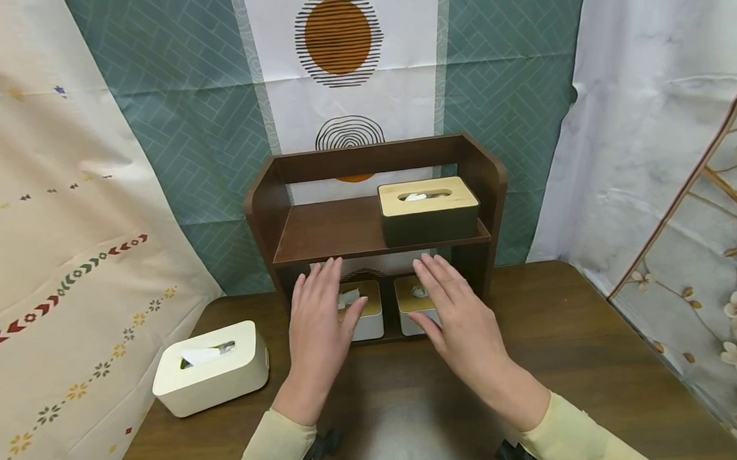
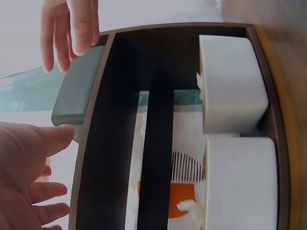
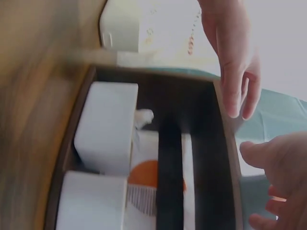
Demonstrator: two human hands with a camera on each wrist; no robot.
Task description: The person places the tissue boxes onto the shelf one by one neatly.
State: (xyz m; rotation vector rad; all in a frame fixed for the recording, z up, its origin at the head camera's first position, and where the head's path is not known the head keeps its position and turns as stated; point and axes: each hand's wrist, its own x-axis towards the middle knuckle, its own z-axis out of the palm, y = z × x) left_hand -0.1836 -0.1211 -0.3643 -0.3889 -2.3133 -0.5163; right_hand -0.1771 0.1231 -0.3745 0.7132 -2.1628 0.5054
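Both my hands are raised in front of a dark brown two-tier shelf (image 1: 328,225), holding nothing. My left hand (image 1: 318,321) has its fingers extended and thumb apart. Facing it across a gap, my right hand (image 1: 465,318) is posed the same way. Behind them on the lower tier stand two white tissue boxes with wooden lids, a left one (image 1: 369,326) and a right one (image 1: 410,324), partly hidden by the hands in the head view. On the upper tier's right side sits a dark tissue box (image 1: 430,224) with a pale wooden lid.
A cream tissue box (image 1: 227,381) with a tissue showing lies on the brown table (image 1: 571,344), left of the shelf. Patterned cloths hang around: green and white cloth (image 1: 203,127) behind, cream cloth (image 1: 66,236) at left, floral cloth (image 1: 667,141) at right.
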